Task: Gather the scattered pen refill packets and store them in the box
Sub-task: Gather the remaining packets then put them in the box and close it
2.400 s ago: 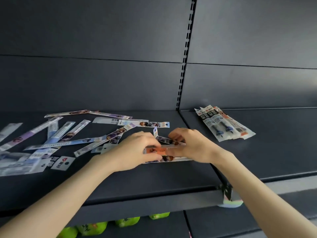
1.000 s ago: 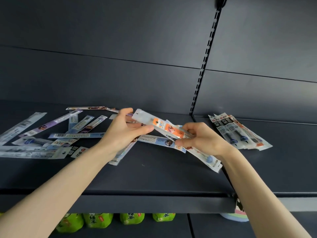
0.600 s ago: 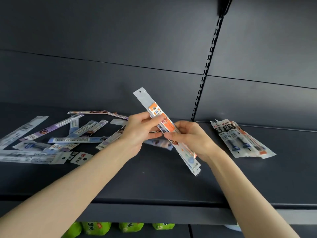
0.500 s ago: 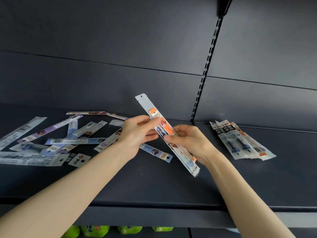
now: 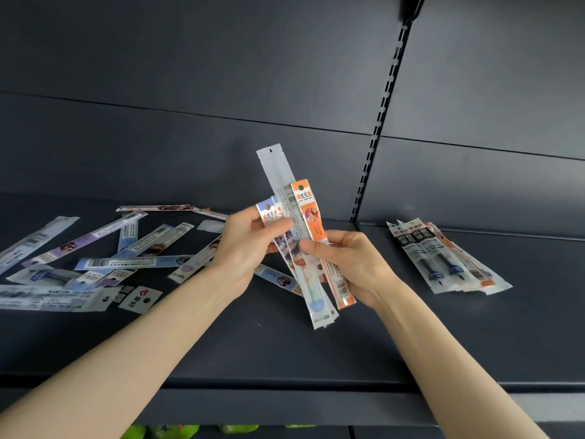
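While many packets [image 5: 133, 248] are lying loose on the shelf [image 5: 253, 353], both hands [image 5: 304, 258] are gripping a small bunch [image 5: 300, 236], no box showing.

A small bunch of pen refill packets [image 5: 297, 248] stands nearly upright above the shelf [image 5: 285, 350], fanned at the top: a long white one reaches highest, an orange one sits beside it, and a shorter blue-and-white one lies to the left. More packets [image 5: 104, 258] lie flat and crisscrossed on the left of the shelf, mostly clear, white, blue and purple. A neat fanned stack of packets [image 5: 443, 258] lies on the right.
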### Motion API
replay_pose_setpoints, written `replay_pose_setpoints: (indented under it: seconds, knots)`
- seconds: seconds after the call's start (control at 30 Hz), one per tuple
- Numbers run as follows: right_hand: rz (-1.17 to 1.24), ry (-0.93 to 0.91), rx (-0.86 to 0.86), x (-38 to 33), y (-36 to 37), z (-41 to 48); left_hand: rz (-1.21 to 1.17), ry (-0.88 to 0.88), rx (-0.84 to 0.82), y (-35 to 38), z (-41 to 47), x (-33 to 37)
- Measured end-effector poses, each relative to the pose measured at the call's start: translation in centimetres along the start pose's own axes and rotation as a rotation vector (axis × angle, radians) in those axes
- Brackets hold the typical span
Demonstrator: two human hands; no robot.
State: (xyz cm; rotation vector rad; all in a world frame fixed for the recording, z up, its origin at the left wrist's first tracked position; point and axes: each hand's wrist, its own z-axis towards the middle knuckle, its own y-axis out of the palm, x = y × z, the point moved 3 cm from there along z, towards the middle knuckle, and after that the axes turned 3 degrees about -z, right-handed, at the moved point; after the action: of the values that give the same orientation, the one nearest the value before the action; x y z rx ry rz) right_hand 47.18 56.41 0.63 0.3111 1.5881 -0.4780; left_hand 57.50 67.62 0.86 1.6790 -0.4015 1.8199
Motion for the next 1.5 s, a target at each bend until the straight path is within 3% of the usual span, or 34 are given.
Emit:
replay_pose_setpoints:
  seconds: [0.13,0.33,0.53,0.67,0.8,1.07,1.23,1.3,1.4,1.5]
  knots:
    - [0.063,0.003,-0.047,-0.4,0.6,-0.1,0.007,0.040,0.045,-0.2,-0.2,0.5]
    - [0.157,-0.059,0.238,-1.1,-0.1,0.3,-0.087,0.129,0.171,-2.3,0.3,1.9]
    - [0.076,-0.091,-0.006,-1.4,2.0,0.0,0.083,0.161,0.011,-1.3,-0.7,1.9]
    - [0.179,-0.127,0.070,-1.4,1.4,-0.1,-0.088,0.148,0.216,-2.4,-0.5,2.3]
    - [0.089,-0.145,0.048,-1.3,0.7,-0.3,-0.169,0.137,0.337,-3.6,0.0,2.8]
    - [-0.050,0.049,-0.198,-0.7,0.7,-0.7,-0.103,-0.026,0.102,-3.9,-0.1,3.1]
    - [0.363,-0.155,0.035,-1.6,0.1,-0.3,-0.356,0.085,0.396,-4.3,-0.4,2.8]
    - [0.396,-0.204,0.090,-1.4,0.5,-0.2,-0.425,0.095,0.458,-3.9,-0.6,2.5]
    - [0.315,-0.169,0.075,-1.2,2.4,-0.3,-0.411,0.063,0.398,-2.3,-1.0,1.5]
    - [0.403,-0.170,0.098,-1.5,3.3,0.2,-0.281,0.035,0.223,-0.6,-1.6,0.9]
